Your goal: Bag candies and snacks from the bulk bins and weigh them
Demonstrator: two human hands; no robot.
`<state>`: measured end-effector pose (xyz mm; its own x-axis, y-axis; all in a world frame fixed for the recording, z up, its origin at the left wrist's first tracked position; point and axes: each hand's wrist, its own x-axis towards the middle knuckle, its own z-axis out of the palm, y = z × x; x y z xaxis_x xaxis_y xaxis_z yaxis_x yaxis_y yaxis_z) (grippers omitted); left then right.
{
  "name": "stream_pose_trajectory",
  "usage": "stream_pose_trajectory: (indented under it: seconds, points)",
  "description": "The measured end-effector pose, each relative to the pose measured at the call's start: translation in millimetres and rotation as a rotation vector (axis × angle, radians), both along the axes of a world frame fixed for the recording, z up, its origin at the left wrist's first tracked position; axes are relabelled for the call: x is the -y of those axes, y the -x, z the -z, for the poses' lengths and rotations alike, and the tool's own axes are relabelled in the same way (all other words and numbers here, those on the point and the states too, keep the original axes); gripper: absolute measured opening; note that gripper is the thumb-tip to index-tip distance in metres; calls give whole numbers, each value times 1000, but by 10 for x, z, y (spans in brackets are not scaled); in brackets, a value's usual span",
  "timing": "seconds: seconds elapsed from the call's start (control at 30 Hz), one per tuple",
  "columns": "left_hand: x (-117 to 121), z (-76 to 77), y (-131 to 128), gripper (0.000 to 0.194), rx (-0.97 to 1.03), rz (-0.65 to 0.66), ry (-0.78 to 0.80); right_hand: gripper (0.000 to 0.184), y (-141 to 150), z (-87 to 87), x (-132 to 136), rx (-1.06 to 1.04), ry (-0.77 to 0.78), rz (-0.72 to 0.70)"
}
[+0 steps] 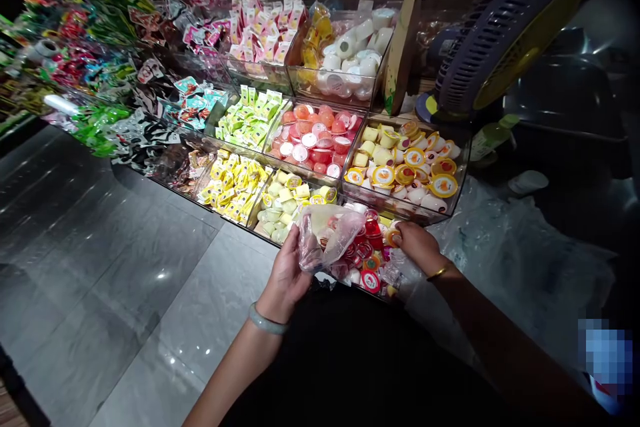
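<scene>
My left hand [287,270], a pale green bangle on its wrist, is closed on the edge of a clear plastic bag [327,233] that has a few small cups inside. It holds the bag over a clear bin of red and orange jelly cups [367,260]. My right hand [417,243], with a gold bangle, reaches into that same bin, fingers curled on a small cup I cannot make out clearly.
Clear bins hold yellow and orange cups [405,163], red and pink cups [317,140], green cups [283,203], yellow packets [230,183] and white cups [353,57]. A purple basket [500,27] hangs at right. Crumpled plastic bags [515,260] lie right of the bins. Grey tiled floor [125,267] at left.
</scene>
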<state>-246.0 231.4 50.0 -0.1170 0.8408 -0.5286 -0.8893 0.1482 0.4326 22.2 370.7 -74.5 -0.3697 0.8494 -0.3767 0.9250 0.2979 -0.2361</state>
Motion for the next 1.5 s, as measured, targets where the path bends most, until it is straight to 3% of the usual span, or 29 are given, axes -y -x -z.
stream_pose_trajectory:
  seconds: [0.33,0.6,0.8,0.93,1.03,1.23,1.37,1.5]
  points:
    - [-141,-326,-109,22,27,46,-7,48,0,216,-38,43,46,62]
    - [-37,-199,-153,20,12,48,56,48,-128,224,-13,-34,76,56]
    - [-56,-137,-167,21,-1,30,111,35,-242,149,47,-368,19,194]
    - [-98,-109,-179,21,2,12,137,38,-228,27,87,-599,-31,306]
    - [-103,-105,-178,20,3,0,133,37,-165,-111,110,-775,-135,293]
    - [-71,-71,-159,20,8,9,78,47,74,-641,194,-1168,-91,454]
    - [-55,-51,-151,21,4,25,58,38,348,-1014,310,-1216,-48,279]
    - [-56,-73,-153,21,3,29,72,31,682,-1077,439,-1045,-78,22]
